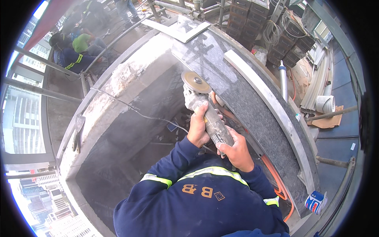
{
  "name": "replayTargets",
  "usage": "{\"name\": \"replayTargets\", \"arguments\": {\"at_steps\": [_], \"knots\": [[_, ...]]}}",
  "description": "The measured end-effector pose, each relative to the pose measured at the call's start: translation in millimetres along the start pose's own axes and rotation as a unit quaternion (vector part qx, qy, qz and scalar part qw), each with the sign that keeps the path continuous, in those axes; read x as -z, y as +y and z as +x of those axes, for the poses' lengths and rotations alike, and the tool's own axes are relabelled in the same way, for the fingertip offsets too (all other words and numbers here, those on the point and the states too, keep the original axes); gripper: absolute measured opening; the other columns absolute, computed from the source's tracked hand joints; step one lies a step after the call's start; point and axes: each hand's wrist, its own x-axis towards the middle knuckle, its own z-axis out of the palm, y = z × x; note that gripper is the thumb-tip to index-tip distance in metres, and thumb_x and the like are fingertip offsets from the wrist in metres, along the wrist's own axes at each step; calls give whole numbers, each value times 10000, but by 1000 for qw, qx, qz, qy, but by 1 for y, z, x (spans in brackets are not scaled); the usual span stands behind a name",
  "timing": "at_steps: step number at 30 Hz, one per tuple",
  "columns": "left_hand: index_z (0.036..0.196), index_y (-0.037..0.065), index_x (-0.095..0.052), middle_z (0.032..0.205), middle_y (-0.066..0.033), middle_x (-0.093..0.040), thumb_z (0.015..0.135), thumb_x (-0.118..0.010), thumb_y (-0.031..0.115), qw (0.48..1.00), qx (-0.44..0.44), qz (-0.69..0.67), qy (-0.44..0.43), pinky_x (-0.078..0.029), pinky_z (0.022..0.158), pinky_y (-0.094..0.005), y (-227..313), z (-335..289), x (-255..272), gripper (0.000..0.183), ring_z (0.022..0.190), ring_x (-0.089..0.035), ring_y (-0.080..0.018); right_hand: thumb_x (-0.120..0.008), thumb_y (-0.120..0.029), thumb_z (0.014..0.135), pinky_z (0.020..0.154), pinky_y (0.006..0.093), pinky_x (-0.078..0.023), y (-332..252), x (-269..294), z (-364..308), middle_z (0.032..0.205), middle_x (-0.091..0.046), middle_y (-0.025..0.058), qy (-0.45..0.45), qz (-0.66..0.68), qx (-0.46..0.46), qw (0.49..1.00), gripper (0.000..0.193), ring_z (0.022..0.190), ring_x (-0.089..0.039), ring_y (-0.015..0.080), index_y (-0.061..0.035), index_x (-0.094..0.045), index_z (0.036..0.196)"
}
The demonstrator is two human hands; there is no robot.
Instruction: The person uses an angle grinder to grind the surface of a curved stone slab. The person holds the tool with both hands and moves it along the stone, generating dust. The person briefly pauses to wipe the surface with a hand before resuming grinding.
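Note:
A dusty grey angle grinder [215,127] is held in front of me, its flat round disc [193,80] at the far end. My left hand [199,127] wraps round the grinder's body just behind the head. Further back, my right hand [238,151] grips the rear of the body. The disc lies beside the inner edge of a dark grey stone slab [252,108]; whether it touches the stone, I cannot tell. A long pale metal strip [272,94] rests along the slab. An L-shaped white square [184,37] lies across its far end.
Left of the grinder, a dusty ledge [130,69] bears a thin cable [130,106] and a hand tool [78,130]. Orange cord [276,173] runs inside the slab. Outside stand a blue-white can [316,202], white bucket [325,104] and dark crates [246,19]. Co-workers [75,49] sit far left.

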Motion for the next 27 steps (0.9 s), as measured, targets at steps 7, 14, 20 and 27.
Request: {"name": "replayTargets", "arguments": {"at_steps": [7, 14, 20, 27], "knots": [[1233, 11, -542, 1035, -138, -649, 972, -646, 519, 1000, -7, 5, 14, -598, 833, -453, -16, -18, -12, 580, 911, -688, -265, -706, -106, 894, 610, 235, -491, 8, 14, -22, 880, -656, 30, -13, 24, 7, 1000, 590, 701, -597, 64, 54, -512, 1427], [1240, 6, -531, 1022, -158, -650, 957, -662, 528, 999, -14, -3, 34, -608, 825, -463, -36, -28, -15, 608, 884, -691, -290, -725, -132, 883, 627, 235, -505, 17, 25, -37, 939, -670, 48, -20, 32, 12, 999, 654, 741, -627, 80, 72, -478, 1453], [1231, -3, -541, 981, -173, -662, 948, -652, 568, 1000, -5, 0, 30, -606, 819, -453, -50, -33, -11, 647, 877, -688, -304, -727, -127, 866, 646, 243, -511, 17, 32, -49, 959, -669, 49, -21, 17, 8, 1000, 663, 750, -624, 78, 65, -483, 1451], [1252, 2, -534, 1011, -167, -656, 947, -655, 569, 999, -10, -6, 35, -604, 826, -462, -61, -43, -17, 655, 885, -687, -301, -706, -94, 888, 719, 257, -523, 17, 40, -61, 1005, -668, 65, -29, -2, 1, 1000, 616, 793, -614, 82, 67, -486, 1440]]}}
